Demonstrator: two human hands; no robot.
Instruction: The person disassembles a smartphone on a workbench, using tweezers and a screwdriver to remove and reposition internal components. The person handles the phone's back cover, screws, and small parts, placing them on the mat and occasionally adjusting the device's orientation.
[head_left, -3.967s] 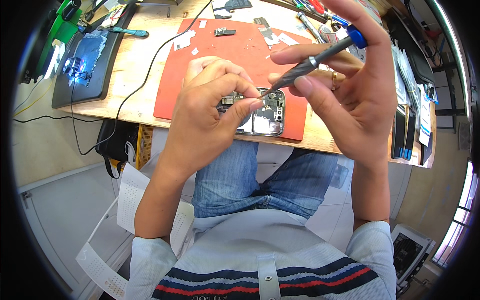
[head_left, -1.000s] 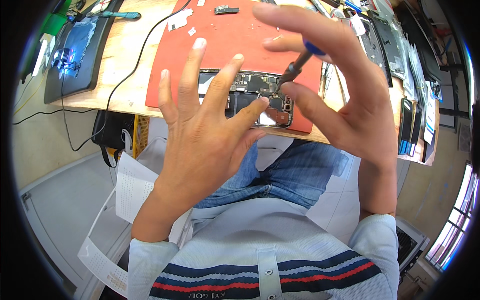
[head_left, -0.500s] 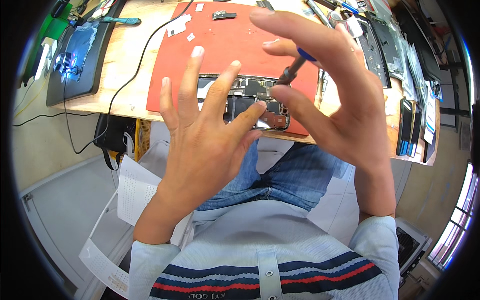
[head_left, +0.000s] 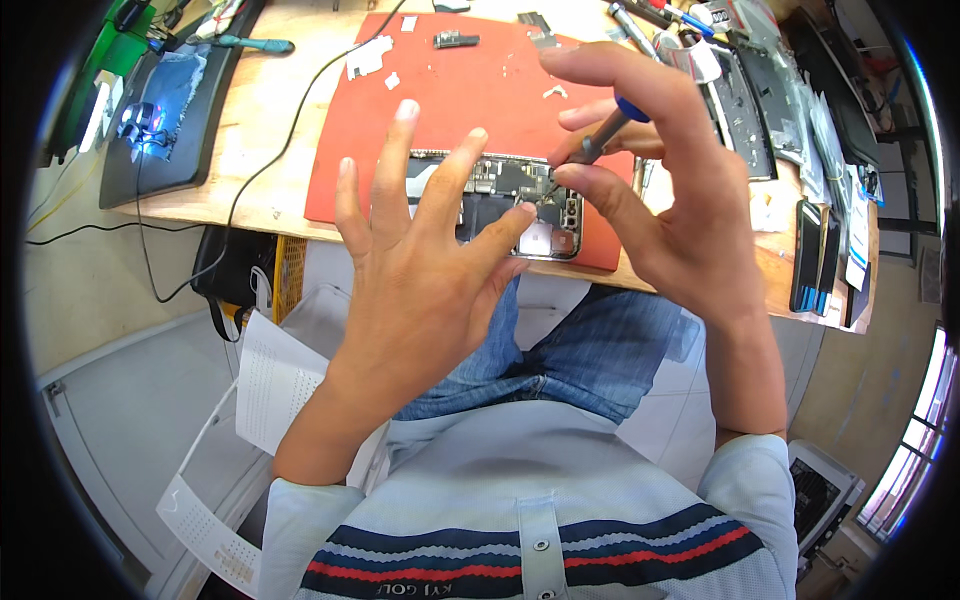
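the opened black smartphone with its back cover off and boards exposed (head_left: 510, 205) lies flat near the front edge of the red rubber work mat (head_left: 450, 95), which sits on the pale wooden bench (head_left: 270, 120). four seconds ago the phone was gripped up off the mat in the left hand; a second ago it was already down, and it has stayed put since, so the work has shifted from handling the phone to working on it in place. the left hand (head_left: 425, 270) is now spread wide, fingers fanned and apart, clamped on nothing; only its thumb tip (head_left: 522, 212) reaches the phone's lower part, seemingly steadying it. the right hand (head_left: 665, 195) is pinched shut around a slim grey screwdriver with a blue cap (head_left: 605, 130), held between thumb and fingers, its tip angled down onto the phone's upper right region beside the thumb of the other hand; over the last second the tip has come a little lower and closer in, which suggests a screw is being engaged, though the screw itself is too small to see. small loose metal parts (head_left: 455, 40) lie at the mat's far end, a teal-handled tool (head_left: 250, 44) rests on the bench to the left beside a dark tray with a blue-lit device (head_left: 160, 110), and dark phone panels (head_left: 820, 260) lie at the right edge.
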